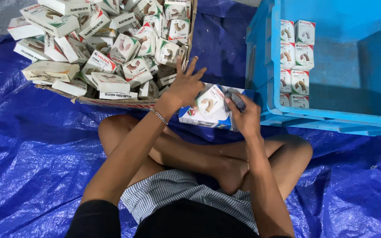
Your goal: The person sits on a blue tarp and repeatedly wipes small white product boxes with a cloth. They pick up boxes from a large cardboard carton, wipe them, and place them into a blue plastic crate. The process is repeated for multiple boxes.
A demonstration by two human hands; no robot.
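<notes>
At the centre of the frame the left hand [185, 87] rests with fingers spread on a small white box [210, 102] that lies atop a larger blue and white carton [199, 117], above the person's crossed legs. The right hand [244, 115] is closed around a small dark tool [236, 100] whose kind I cannot tell, held against the box's right edge. A cardboard tray [124, 102] heaped with like boxes fills the upper left, and a blue plastic crate [331, 119] holding neat rows stands at right on the blue tarpaulin [31, 150].
</notes>
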